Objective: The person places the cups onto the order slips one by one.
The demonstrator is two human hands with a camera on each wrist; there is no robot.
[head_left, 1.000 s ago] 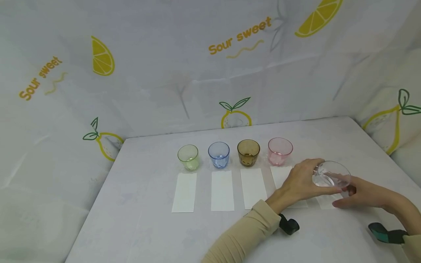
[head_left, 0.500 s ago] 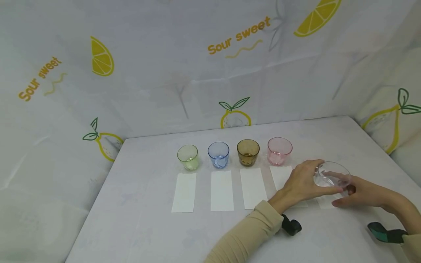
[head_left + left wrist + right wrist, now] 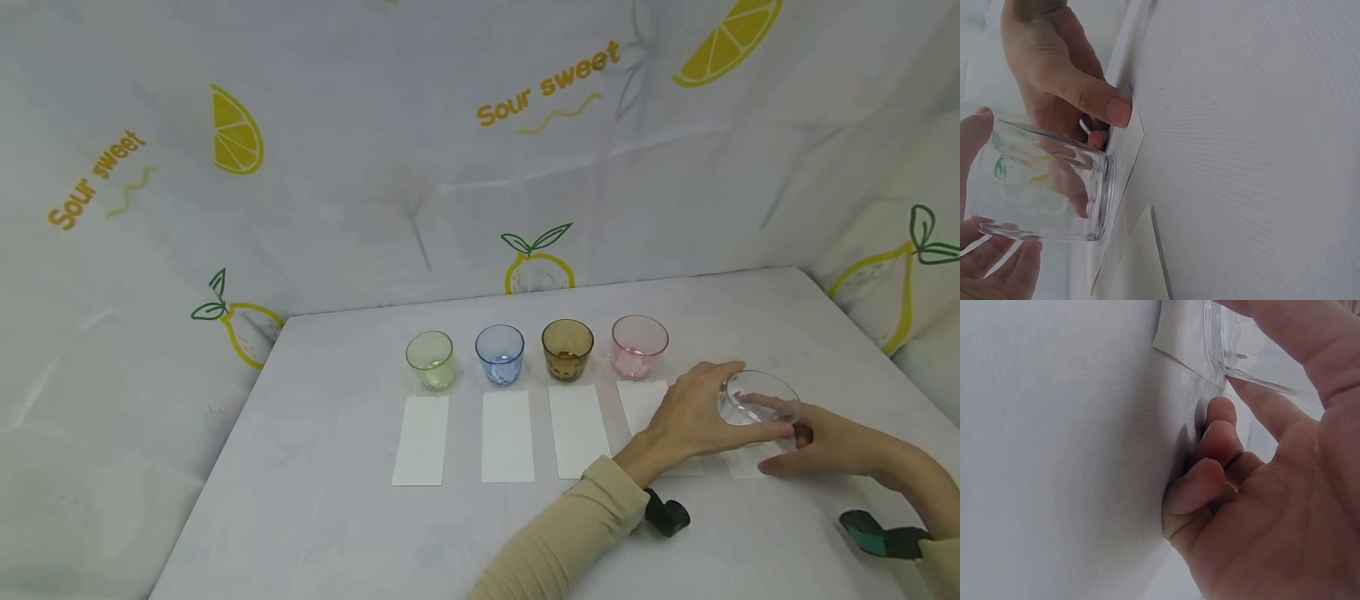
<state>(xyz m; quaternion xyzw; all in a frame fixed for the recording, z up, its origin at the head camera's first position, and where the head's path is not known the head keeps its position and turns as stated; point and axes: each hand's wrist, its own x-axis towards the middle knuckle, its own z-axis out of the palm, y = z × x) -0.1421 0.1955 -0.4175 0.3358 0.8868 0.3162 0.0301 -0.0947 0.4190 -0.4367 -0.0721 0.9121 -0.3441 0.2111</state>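
Observation:
My left hand (image 3: 693, 408) grips a clear drinking glass (image 3: 757, 398) from its left side, thumb on the near side and fingers at the far side. The left wrist view shows the fingers near the rim of the glass and its base close over a white card (image 3: 1127, 147). My right hand (image 3: 840, 437) is at the right of the base. Its index finger reaches along the far side of the glass, and its thumb (image 3: 1116, 111) lies at the card's edge. In the right wrist view its other fingers (image 3: 1200, 481) are curled near the tabletop.
Farther back stand a green glass (image 3: 430, 358), a blue glass (image 3: 499, 354), an amber glass (image 3: 567, 348) and a pink glass (image 3: 638, 346) in a row. White cards (image 3: 507, 437) lie before them; my left arm partly covers one. A white printed cloth (image 3: 360, 150) hangs behind.
The clear glass has moved slightly right and looks a little lower. My left hand has shifted slightly right with it. The right hand and the coloured glasses have stayed in place.

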